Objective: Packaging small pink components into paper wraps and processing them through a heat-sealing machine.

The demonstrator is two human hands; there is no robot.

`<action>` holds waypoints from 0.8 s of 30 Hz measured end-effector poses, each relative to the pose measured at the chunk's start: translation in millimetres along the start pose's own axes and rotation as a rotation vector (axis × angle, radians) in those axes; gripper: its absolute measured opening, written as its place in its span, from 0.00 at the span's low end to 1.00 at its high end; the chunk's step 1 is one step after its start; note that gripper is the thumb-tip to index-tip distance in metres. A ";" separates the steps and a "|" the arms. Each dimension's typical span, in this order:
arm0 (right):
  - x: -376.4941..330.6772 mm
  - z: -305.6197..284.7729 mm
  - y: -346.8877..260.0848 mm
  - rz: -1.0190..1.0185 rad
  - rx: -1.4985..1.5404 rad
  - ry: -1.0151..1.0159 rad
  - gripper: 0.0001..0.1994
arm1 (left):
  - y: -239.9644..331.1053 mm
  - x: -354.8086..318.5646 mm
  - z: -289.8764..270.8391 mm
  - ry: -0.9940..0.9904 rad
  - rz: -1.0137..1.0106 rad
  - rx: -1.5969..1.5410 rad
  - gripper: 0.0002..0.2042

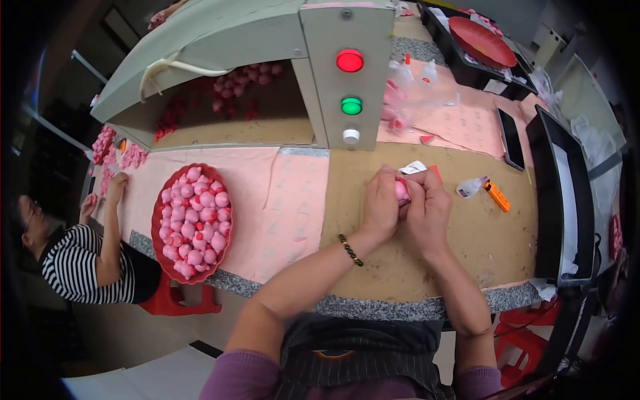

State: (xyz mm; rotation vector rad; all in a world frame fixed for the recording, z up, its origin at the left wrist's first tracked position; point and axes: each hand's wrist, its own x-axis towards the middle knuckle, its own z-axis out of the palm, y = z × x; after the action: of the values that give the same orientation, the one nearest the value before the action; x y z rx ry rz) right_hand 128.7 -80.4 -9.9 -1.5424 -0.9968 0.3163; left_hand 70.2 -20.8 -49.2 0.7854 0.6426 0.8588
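Observation:
Over the brown cardboard sheet (pixel 433 267), my left hand (pixel 382 200) and my right hand (pixel 427 203) come together around one small pink figure (pixel 402 190). Fingers of both hands close on it and cover most of its surface. Just beyond the hands lie a white scrap (pixel 413 167) and a bit of red material. To the right of my right hand are a small clear bottle (pixel 470 187) and an orange utility knife (pixel 497 195). A red scalloped tray (pixel 157 230) heaped with several similar pink figures stands to the left.
A grey machine housing (pixel 347 30) with red and green buttons rises behind the work area, pink pieces inside its opening. A black bin (pixel 548 200) stands at the right, beside a phone (pixel 511 139). Another person in a striped top (pixel 87 263) sits at the left.

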 end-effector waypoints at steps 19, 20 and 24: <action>-7.0 0.5 -0.5 -0.267 -0.344 0.028 0.02 | -6.8 -4.1 -1.4 -0.027 -0.056 -0.065 0.17; -1.9 1.6 -2.9 -0.263 -0.396 0.043 0.02 | -13.2 -2.6 -4.8 -0.057 0.033 -0.030 0.17; 2.6 -2.6 1.4 -0.256 -0.385 0.040 0.03 | -14.7 -2.3 -0.9 -0.057 0.048 -0.012 0.18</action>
State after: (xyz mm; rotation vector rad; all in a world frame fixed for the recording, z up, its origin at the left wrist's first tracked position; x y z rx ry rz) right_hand 132.7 -80.1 -9.6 -1.7289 -1.2601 -0.0926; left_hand 74.4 -28.5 -61.3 0.8144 0.5698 0.8804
